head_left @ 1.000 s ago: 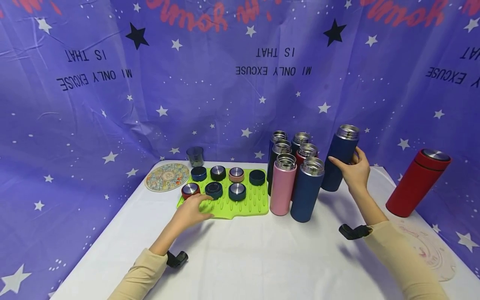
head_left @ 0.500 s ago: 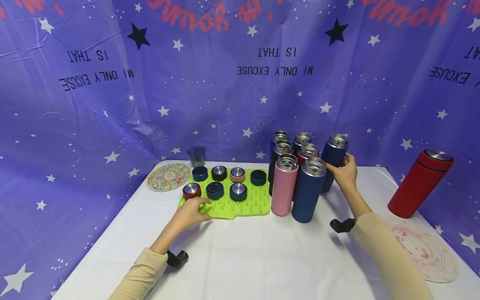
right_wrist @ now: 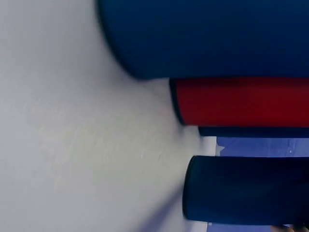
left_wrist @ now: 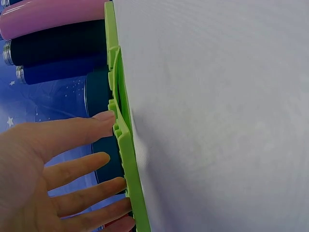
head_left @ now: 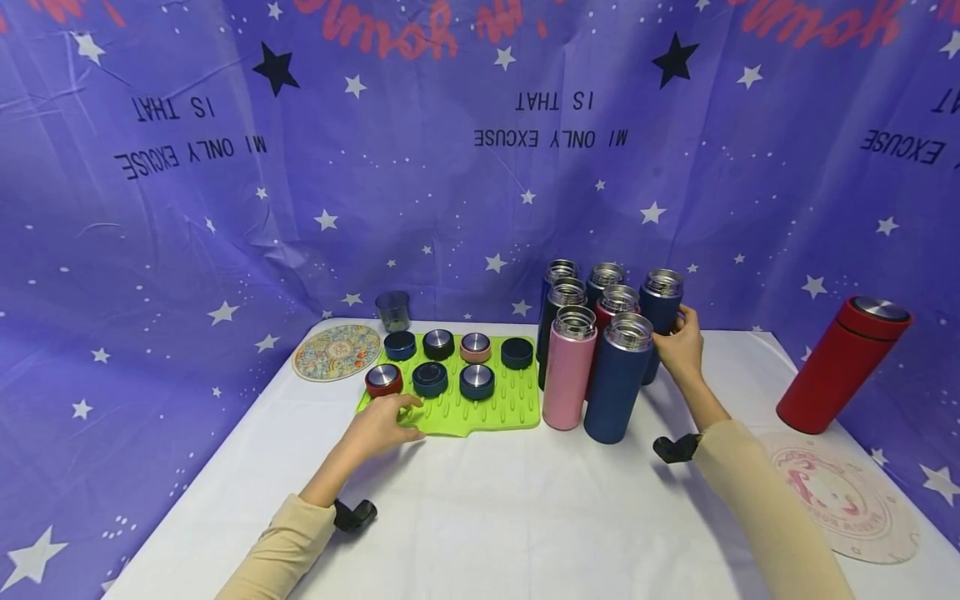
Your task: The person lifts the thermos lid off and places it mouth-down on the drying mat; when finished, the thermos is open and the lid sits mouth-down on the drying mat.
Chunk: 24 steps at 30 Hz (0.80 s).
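In the head view my right hand (head_left: 681, 343) grips a dark blue thermos bottle (head_left: 660, 310), lidless and upright, at the back right of the bottle group. The right wrist view shows that bottle's lower body (right_wrist: 241, 191), its base close to the white cloth. My left hand (head_left: 378, 425) rests at the near left edge of a green silicone mat (head_left: 510, 408), fingers spread and holding nothing. Nearest to it are a red lid (head_left: 384, 379) and a dark blue lid (head_left: 430, 379). In the left wrist view its thumb (left_wrist: 82, 133) touches the mat's edge.
Several lidless bottles stand together, with a pink bottle (head_left: 570, 371) and a blue bottle (head_left: 618, 379) in front. A lidded red bottle (head_left: 840, 367) stands at right, behind a round pink-printed mat (head_left: 847, 500). At back left are a patterned round mat (head_left: 333, 354) and a dark cup (head_left: 392, 311).
My right hand has brought the dark blue bottle down and leftward, up beside the other bottles. My left hand has stayed at the green mat.
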{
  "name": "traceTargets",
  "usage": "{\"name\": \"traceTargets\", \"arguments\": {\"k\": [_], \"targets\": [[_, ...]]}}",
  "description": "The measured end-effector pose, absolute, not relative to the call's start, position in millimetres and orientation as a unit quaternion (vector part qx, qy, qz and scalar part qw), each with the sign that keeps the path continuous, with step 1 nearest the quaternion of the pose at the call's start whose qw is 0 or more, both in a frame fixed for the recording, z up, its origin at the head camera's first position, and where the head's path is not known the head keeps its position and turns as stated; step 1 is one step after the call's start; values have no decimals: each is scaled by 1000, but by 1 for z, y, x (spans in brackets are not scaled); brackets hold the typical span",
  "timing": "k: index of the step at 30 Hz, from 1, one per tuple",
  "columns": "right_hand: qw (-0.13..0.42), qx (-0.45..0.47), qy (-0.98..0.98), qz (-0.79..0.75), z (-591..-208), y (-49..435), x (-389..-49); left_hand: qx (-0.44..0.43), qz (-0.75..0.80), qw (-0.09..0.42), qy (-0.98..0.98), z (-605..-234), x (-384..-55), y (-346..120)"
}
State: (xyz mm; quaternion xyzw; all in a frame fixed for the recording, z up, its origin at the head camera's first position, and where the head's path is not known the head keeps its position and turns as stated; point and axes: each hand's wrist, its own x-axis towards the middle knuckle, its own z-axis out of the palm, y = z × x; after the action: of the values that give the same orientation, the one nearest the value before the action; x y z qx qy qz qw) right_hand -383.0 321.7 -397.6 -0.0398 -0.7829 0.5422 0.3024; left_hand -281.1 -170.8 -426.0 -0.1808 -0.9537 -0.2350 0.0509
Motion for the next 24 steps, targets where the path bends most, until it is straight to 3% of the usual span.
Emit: {"name": "traceTargets", "arguments": {"k": [13,24], "targets": [[235,-3,-834,499,-391,345,-340,-184,-231,48,-954,-425,-280,-171],[281,8,-848,449,-375,381,-281,-190,-241,42,-951,-424,-278,-172]]}}
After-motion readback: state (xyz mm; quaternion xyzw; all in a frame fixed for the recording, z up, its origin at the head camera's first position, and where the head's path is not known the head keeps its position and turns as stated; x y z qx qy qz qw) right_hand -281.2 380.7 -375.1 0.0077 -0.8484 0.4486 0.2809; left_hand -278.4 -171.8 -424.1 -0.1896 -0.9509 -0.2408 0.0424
